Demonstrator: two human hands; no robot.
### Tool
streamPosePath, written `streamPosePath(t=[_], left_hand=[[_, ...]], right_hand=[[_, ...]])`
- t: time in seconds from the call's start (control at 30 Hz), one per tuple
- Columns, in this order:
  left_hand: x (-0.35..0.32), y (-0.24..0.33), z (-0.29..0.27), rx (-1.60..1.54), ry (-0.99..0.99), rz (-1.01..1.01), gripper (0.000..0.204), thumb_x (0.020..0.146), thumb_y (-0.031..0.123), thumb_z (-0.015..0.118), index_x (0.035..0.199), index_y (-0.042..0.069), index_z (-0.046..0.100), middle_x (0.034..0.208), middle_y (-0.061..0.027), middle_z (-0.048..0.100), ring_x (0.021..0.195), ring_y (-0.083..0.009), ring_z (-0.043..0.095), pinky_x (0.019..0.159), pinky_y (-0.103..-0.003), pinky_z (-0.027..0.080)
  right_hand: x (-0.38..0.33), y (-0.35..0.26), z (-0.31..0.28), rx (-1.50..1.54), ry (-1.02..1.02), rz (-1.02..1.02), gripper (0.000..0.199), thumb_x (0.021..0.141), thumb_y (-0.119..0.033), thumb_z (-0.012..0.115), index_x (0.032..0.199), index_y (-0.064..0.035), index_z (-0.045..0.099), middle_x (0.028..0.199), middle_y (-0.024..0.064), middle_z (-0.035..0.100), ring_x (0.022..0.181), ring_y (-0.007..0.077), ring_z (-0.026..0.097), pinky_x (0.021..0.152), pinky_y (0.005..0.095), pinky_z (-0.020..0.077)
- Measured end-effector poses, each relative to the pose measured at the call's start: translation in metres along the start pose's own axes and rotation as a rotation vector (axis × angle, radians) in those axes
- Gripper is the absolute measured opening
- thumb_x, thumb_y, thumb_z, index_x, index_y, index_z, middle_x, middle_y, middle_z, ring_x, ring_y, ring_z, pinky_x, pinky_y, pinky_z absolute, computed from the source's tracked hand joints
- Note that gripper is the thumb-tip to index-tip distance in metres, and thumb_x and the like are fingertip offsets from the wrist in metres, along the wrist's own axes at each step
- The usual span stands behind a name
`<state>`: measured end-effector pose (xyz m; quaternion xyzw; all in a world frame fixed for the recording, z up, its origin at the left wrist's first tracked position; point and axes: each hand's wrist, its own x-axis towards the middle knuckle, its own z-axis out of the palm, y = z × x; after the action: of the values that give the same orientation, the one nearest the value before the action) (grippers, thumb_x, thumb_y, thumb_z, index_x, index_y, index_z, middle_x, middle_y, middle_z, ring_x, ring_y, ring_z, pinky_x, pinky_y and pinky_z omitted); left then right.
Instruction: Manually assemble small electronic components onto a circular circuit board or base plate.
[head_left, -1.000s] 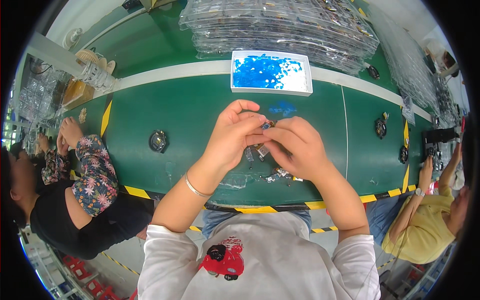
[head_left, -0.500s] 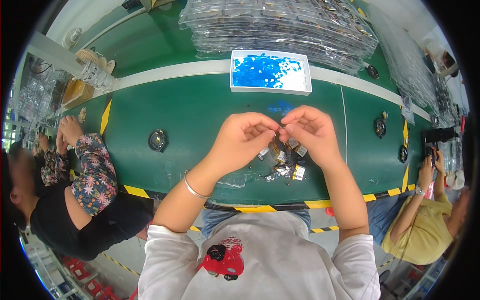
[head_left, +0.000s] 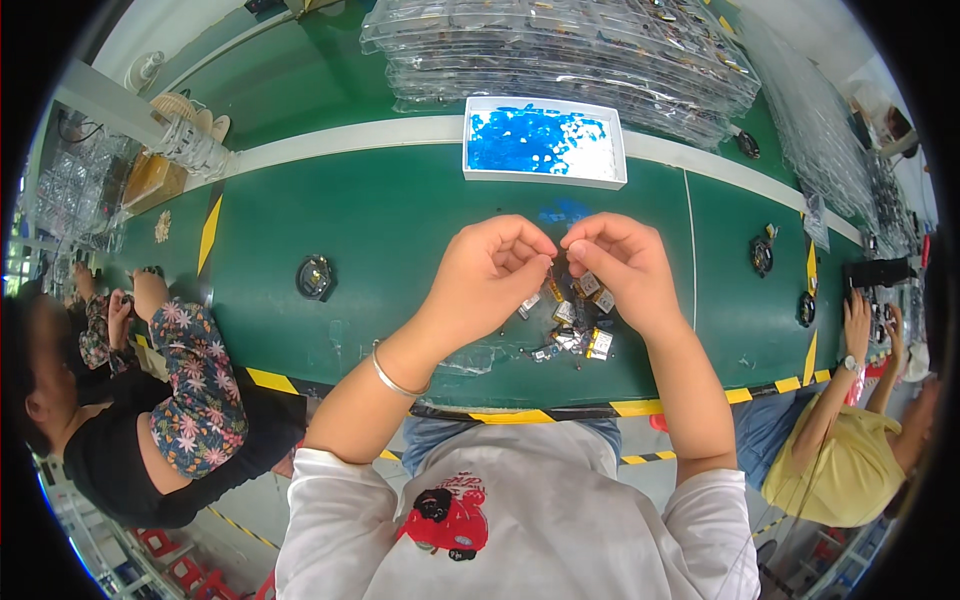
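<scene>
Both hands are raised over the green table, fingertips a small gap apart. My left hand is closed in a pinch, thumb against the curled fingers. My right hand pinches in the same way, a little to the right. Whatever lies between the fingertips is too small to make out. Beneath and between the hands is a loose cluster of small silver rectangular parts with yellow tape edges and thin wires, resembling small battery cells. My right hand partly covers the top of that cluster.
Beyond my hands stands a white box holding blue bits. Stacked clear plastic trays rise behind it. Round black parts lie to the left and right. People work at both sides. Striped tape marks the table's near edge.
My fingertips have drawn slightly apart; both hands keep their pinch. The small parts on the table stay put. The people at either side have shifted their arms.
</scene>
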<state>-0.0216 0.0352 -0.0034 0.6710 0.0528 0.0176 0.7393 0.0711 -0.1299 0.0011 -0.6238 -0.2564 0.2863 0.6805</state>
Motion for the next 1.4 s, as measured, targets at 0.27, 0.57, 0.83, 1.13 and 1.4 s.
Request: streamPosePath(t=[0.27,0.57,0.83,1.13,1.4], left_hand=[[0.000,-0.021,0.006,0.069,-0.014,0.078,0.006,0.086,0.001,0.061,0.091,0.000,0.060,0.080,-0.0023,0.063,0.066,-0.0058,0.059,0.059,-0.019,0.047],[0.001,-0.027,0.005,-0.053,-0.018,0.090,0.007,0.086,0.002,0.061,0.093,0.000,0.062,0.081,-0.0030,0.064,0.067,-0.0057,0.058,0.059,-0.018,0.046],[0.001,-0.032,0.011,0.069,0.092,0.226,0.006,0.082,-0.001,0.064,0.088,0.000,0.064,0.078,-0.0020,0.066,0.067,-0.0041,0.060,0.060,-0.018,0.047],[-0.001,-0.028,0.010,0.269,0.138,0.240,0.010,0.082,-0.003,0.065,0.091,-0.001,0.063,0.082,-0.0040,0.066,0.073,-0.0071,0.063,0.064,-0.019,0.049],[0.001,-0.030,0.001,-0.051,0.004,0.086,0.008,0.083,0.000,0.065,0.090,-0.001,0.063,0.081,-0.0050,0.065,0.072,-0.0073,0.062,0.062,-0.019,0.048]], right_hand=[[-0.002,0.022,0.003,0.067,0.027,-0.021,0.006,0.086,-0.004,0.061,0.090,-0.0008,0.063,0.079,0.0037,0.063,0.068,0.0092,0.057,0.063,0.0218,0.0460],[-0.003,0.039,0.016,0.021,0.122,-0.274,0.011,0.086,-0.001,0.062,0.096,0.0019,0.062,0.086,0.0054,0.063,0.077,0.0103,0.059,0.069,0.0236,0.0479],[-0.001,0.038,0.008,0.048,0.081,-0.192,0.011,0.084,0.004,0.062,0.095,0.0021,0.062,0.092,0.0068,0.063,0.082,0.0118,0.061,0.072,0.0245,0.0498],[0.001,0.048,0.012,-0.167,0.093,-0.306,0.008,0.086,0.001,0.061,0.094,0.0031,0.063,0.093,0.0073,0.063,0.083,0.0127,0.061,0.072,0.0241,0.0500],[0.003,0.037,0.001,-0.573,0.165,-0.567,0.009,0.077,0.001,0.065,0.086,0.0005,0.066,0.081,0.0098,0.064,0.074,0.0172,0.061,0.065,0.0271,0.0476]])
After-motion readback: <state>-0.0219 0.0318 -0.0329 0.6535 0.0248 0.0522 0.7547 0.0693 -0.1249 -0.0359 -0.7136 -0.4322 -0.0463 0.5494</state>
